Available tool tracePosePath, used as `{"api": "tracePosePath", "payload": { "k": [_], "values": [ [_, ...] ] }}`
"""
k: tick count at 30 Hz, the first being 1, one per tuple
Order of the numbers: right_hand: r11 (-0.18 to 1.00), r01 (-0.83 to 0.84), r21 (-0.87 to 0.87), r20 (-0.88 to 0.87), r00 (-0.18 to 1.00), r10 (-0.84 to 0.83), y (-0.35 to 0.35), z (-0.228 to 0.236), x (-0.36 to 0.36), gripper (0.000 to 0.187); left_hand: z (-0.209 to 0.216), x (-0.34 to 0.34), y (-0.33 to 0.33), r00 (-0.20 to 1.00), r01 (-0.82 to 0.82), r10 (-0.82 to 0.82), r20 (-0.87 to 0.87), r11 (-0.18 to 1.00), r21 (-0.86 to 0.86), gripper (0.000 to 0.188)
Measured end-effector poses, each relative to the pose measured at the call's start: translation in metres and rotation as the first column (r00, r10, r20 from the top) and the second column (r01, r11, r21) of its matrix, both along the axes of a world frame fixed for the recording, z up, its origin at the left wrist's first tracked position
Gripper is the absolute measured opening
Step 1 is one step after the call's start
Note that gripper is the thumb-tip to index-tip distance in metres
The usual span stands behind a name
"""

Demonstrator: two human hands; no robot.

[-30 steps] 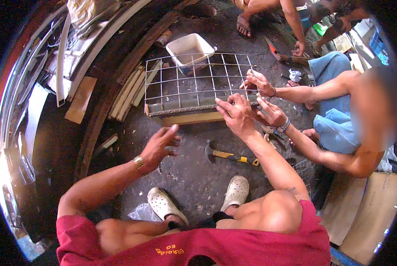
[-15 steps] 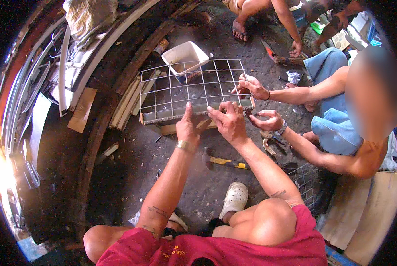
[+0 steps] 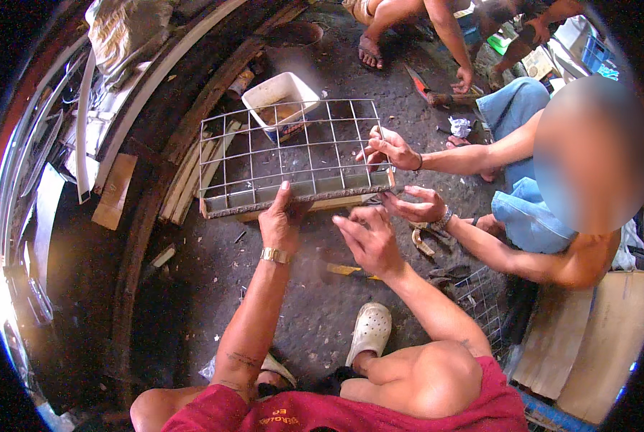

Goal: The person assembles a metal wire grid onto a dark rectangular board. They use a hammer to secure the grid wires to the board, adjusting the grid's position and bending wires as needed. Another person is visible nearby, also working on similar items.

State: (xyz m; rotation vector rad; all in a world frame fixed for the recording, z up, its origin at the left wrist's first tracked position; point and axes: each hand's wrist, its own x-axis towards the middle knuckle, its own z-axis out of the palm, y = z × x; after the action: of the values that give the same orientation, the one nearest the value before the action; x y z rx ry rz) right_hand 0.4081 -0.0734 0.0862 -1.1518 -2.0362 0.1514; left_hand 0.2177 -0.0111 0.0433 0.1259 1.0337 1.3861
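A wooden frame with a square-grid wire mesh [image 3: 289, 160] rises in front of me, its dark, rough near rail [image 3: 322, 196] facing me. My left hand [image 3: 279, 225] grips that rail near its middle, thumb on top and fingers mostly hidden underneath. Just below the rail, apart from it, is my right hand [image 3: 371, 241], its fingers curled toward the thumb; whatever they may pinch is too small to make out. On the right, a co-worker's one hand [image 3: 394, 150] is at the mesh's side, and their other hand [image 3: 417, 205] is by the near right corner.
Behind the mesh stands a dirty white tub [image 3: 282, 97]. A yellow-and-black handle [image 3: 352, 271] lies on the floor beneath my right hand. Wood strips [image 3: 192, 176] lie left of the frame; loose wire mesh [image 3: 482, 299] and brown boards [image 3: 595, 338] are at right. Another person crouches at the far side.
My right hand has drawn back from the near rail toward me. The mesh frame, with my left hand still on it, appears lower and farther left in the view.
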Motion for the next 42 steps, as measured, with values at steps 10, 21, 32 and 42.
{"api": "tracePosePath", "payload": {
  "k": [10,21,32,42],
  "values": [
    [0.971,0.16,-0.176,-0.294,0.933,-0.207,-0.054,0.0,0.008,0.031,0.012,-0.034,0.005,0.991,0.096,-0.082,-0.104,0.986,0.135,0.027],
    [0.815,0.164,-0.556,-0.42,0.79,-0.446,0.005,-0.008,0.047,0.03,-0.064,-0.079,0.024,0.931,0.326,-0.356,0.084,0.912,0.25,0.04],
    [0.48,-0.163,-0.862,-0.452,0.676,-0.582,0.006,-0.052,0.069,0.044,-0.146,-0.077,0.005,0.856,0.481,-0.493,0.154,0.869,0.114,0.034],
    [0.508,-0.244,-0.826,-0.546,0.569,-0.615,-0.015,-0.134,0.071,0.026,-0.151,-0.074,-0.033,0.911,0.355,-0.389,-0.134,0.908,-0.223,0.045]
  ]
}}
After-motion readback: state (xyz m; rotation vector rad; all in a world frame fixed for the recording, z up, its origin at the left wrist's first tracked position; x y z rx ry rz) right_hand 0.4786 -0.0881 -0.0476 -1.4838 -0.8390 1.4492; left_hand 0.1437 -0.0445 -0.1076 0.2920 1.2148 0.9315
